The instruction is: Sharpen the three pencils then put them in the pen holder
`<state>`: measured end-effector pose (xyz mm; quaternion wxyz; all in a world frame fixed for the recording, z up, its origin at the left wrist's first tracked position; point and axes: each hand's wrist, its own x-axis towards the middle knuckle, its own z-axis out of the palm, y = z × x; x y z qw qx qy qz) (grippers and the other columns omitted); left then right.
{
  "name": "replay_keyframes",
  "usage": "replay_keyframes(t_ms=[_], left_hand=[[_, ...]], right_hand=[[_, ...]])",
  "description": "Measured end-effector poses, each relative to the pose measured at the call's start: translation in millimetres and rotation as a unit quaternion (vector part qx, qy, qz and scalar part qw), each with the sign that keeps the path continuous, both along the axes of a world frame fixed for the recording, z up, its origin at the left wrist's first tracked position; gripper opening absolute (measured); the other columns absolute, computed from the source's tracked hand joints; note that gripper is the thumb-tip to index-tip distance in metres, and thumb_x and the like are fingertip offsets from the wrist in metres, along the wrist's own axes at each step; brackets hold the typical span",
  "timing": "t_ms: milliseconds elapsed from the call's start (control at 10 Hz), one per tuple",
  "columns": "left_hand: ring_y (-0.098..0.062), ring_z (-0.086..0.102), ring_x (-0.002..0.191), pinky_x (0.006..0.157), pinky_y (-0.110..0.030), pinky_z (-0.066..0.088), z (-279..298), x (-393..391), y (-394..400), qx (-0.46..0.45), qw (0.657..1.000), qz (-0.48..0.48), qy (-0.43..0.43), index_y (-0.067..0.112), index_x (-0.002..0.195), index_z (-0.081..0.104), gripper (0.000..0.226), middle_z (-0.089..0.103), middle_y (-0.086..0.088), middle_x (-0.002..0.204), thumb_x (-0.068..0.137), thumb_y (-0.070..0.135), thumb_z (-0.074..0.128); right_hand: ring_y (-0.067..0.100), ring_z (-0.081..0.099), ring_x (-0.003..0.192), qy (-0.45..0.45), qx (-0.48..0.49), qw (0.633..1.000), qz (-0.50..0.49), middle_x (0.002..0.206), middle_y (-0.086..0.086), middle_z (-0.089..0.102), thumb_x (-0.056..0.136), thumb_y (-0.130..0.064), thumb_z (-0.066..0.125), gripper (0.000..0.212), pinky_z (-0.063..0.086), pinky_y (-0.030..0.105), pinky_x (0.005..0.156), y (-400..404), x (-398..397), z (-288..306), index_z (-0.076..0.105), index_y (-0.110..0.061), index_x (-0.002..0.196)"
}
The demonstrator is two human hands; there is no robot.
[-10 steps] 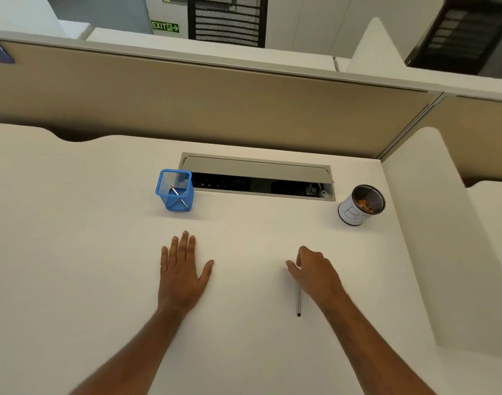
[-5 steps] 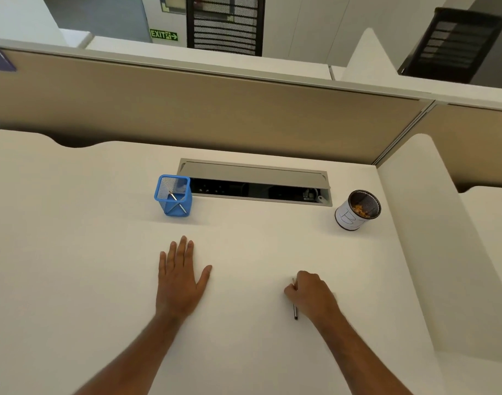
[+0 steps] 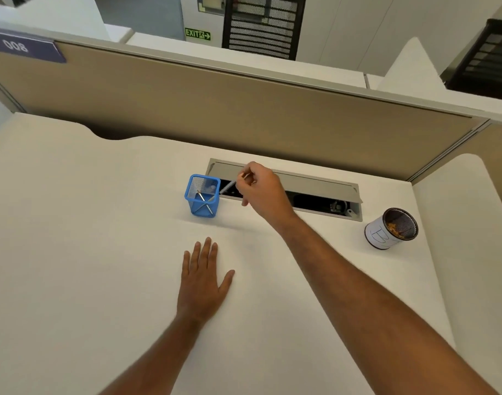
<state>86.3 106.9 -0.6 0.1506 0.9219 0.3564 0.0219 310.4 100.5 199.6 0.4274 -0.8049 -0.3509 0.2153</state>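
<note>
Head view: right hand (image 3: pixel 261 192), which was at the worktop (image 3: pixel 87 252) a second ago, now pinches the last pencil (image 3: pixel 226 189) in its fingers (image 3: pixel 245 175), tip entering the pen holder (image 3: pixel 202 195) just left of them; left hand (image 3: pixel 202 277) lies flat and open.

Pencils and a blue holder

The blue mesh holder (image 3: pixel 202 195) stands upright on the desk. Two pencils (image 3: pixel 200 195) lean crossed inside it. A third pencil (image 3: pixel 226 189) is tilted over its right rim, tip pointing down into it.
</note>
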Motion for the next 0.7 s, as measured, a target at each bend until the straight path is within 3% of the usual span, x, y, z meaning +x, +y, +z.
replay_keyframes(t_ms=[100,200,300,500,700], left_hand=[[-0.033,0.023,0.168,0.135,-0.05,0.007,-2,0,-1,0.007,1.0,-0.004,-0.003,0.009,0.169,0.032,0.083,0.024,-0.009,0.181,0.105,0.062,0.038],[-0.032,0.022,0.169,0.135,-0.052,0.009,-5,0,1,0.012,1.0,-0.002,0.001,0.01,0.169,0.031,0.083,0.023,-0.008,0.182,0.106,0.062,0.039],[-0.032,0.021,0.169,0.135,-0.052,0.01,-5,1,0,0.007,1.0,0.0,0.002,0.01,0.17,0.031,0.083,0.023,-0.008,0.182,0.106,0.062,0.039],[-0.03,0.016,0.17,0.135,-0.051,0.007,-3,0,0,0.011,1.0,0.0,0.0,0.012,0.171,0.027,0.083,0.019,-0.008,0.183,0.107,0.063,0.038],[-0.03,0.015,0.17,0.135,-0.051,0.006,-7,-1,1,0.005,1.0,0.002,-0.002,0.012,0.172,0.025,0.084,0.017,-0.007,0.183,0.106,0.064,0.035]], right_hand=[[0.012,0.053,0.061,-0.092,-0.031,0.994,0.054,0.078,-0.003,0.063,0.099,-0.019,0.061,0.012,0.044,0.031,0.056,42,-1,-13,0.072,-0.014,0.098],[0.014,0.058,0.075,-0.167,-0.086,0.977,0.102,0.097,-0.003,0.061,0.1,-0.024,0.06,0.015,0.046,0.033,0.064,67,-6,-30,0.074,-0.018,0.102],[0.028,0.067,0.096,-0.217,-0.15,0.955,0.137,0.117,0.008,0.063,0.101,-0.023,0.059,0.018,0.058,0.041,0.076,81,-11,-40,0.074,-0.014,0.104],[0.033,0.069,0.104,-0.227,-0.214,0.938,0.148,0.121,0.012,0.061,0.101,-0.027,0.063,0.027,0.061,0.043,0.08,92,-17,-52,0.075,-0.006,0.113],[0.024,0.067,0.098,-0.176,-0.122,0.972,0.094,0.122,0.006,0.061,0.104,-0.026,0.06,0.016,0.06,0.039,0.077,71,-13,-47,0.068,-0.015,0.112]])
